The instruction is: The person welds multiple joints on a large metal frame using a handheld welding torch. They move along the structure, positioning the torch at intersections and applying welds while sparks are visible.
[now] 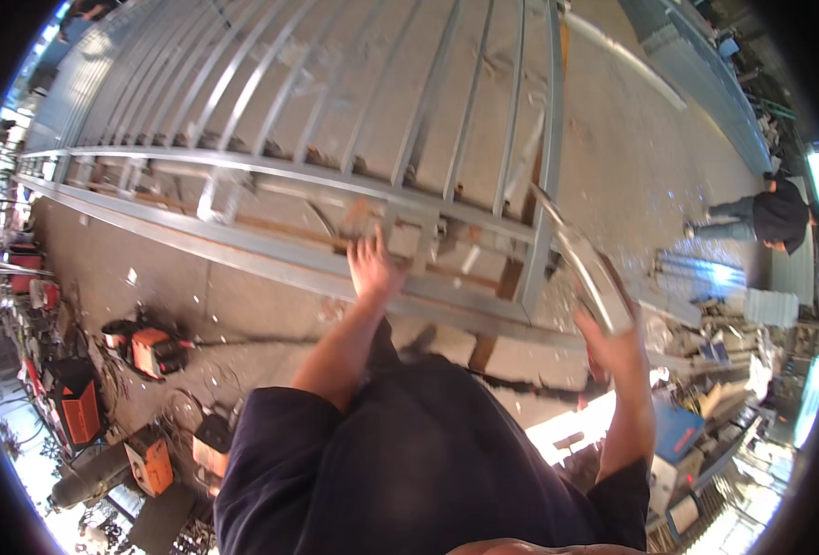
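A large galvanized metal frame (298, 177) with many parallel bars lies across the view before me. My left hand (375, 267) reaches over its near rail (243, 257), fingers spread near a short crosspiece; whether they touch the metal is unclear. To the right of the frame's corner, my right hand (614, 336) is closed around the handle end of a long, silvery metal hand tool (586, 267), which looks like locking clamp pliers. The tool's narrow end points up and left, towards the frame's end bar (554, 118). Blur hides its exact jaws.
Orange welding machines (156, 352) and cables stand on the floor at the left. A person (777, 214) in dark clothes stands at the right. Stacked metal panels (701, 69) lie upper right, scrap and a blue box (674, 430) lower right. Wooden supports (482, 350) sit beneath the frame.
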A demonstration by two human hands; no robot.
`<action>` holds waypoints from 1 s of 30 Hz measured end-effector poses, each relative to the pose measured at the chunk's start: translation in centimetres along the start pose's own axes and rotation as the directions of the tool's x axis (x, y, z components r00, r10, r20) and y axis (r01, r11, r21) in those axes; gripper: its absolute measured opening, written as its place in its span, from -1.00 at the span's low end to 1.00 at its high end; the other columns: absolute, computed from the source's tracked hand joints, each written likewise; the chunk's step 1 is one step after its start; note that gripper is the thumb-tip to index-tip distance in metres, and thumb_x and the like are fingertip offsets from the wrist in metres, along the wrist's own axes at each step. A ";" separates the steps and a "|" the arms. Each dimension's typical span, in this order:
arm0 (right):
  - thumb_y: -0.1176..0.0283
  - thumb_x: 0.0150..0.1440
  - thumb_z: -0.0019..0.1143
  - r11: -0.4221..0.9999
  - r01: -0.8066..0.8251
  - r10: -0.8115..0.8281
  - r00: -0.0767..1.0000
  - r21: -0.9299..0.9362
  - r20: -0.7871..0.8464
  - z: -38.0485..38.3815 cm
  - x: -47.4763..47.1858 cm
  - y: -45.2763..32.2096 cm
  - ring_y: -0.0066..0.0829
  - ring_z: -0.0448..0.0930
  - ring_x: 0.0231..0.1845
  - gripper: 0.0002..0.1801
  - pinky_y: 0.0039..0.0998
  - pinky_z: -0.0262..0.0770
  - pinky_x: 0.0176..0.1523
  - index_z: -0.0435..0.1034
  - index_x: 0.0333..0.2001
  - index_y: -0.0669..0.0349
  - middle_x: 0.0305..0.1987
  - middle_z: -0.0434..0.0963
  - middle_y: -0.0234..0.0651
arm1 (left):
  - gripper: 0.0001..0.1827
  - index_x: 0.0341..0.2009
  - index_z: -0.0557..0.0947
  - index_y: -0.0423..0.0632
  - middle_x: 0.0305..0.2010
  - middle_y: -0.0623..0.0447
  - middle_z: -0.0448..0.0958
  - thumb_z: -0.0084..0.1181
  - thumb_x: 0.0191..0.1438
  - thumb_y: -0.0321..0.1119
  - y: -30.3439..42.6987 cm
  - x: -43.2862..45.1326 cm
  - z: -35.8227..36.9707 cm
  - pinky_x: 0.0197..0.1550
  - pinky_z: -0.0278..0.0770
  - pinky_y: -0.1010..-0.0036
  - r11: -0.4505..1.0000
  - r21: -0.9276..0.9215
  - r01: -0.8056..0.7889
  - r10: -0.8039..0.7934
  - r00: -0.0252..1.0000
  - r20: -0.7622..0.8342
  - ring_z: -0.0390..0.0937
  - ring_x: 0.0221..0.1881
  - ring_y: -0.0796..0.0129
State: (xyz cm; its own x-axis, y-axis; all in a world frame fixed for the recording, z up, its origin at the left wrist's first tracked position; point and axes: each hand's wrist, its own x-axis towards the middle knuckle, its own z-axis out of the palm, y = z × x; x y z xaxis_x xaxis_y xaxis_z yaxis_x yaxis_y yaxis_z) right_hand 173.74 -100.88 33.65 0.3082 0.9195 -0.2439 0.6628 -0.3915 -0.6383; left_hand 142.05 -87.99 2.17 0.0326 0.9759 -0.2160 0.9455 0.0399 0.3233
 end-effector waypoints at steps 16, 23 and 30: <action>0.26 0.11 0.33 0.842 0.518 -0.436 0.816 -0.148 0.380 22.8 11.4 -0.8 0.13 0.70 -0.07 -0.14 -0.01 0.66 0.02 0.18 0.49 -0.24 -0.01 0.68 0.01 | 0.15 0.50 0.22 -0.25 0.32 -0.16 0.48 0.27 0.02 0.28 0.4 -0.1 -0.3 0.61 -0.13 0.04 0.993 -0.114 -0.020 0.017 0.999 -0.031 0.29 0.47 0.08; 0.30 0.04 0.41 0.875 0.442 -0.347 0.857 -0.196 0.382 23.7 12.1 -0.8 0.11 0.69 -0.03 -0.07 -0.04 0.67 0.03 0.19 0.49 -0.20 -0.02 0.68 -0.01 | 0.13 0.52 0.19 -0.25 0.32 -0.13 0.45 0.24 0.07 0.27 0.7 0.0 -0.7 0.61 -0.19 -0.02 0.993 -0.118 -0.003 0.005 1.000 0.019 0.26 0.47 0.10; 0.22 0.14 0.30 0.851 0.498 -0.432 0.844 -0.165 0.320 24.3 12.4 -0.2 0.14 0.71 -0.17 -0.19 0.04 0.67 -0.09 0.19 0.47 -0.24 -0.16 0.69 0.01 | 0.13 0.50 0.22 -0.26 0.31 -0.16 0.46 0.27 0.05 0.25 0.6 0.1 -0.3 0.61 -0.15 -0.03 0.993 -0.116 -0.021 0.018 1.000 -0.024 0.28 0.46 0.07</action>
State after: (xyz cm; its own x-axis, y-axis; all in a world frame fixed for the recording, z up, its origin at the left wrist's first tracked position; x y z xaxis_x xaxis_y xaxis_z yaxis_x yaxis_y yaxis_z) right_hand 160.81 -88.57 13.03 -0.2442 0.9558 -0.1638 0.8305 0.1190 -0.5441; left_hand 142.52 -87.86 2.59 0.0417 0.9813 -0.1880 0.9004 0.0446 0.4327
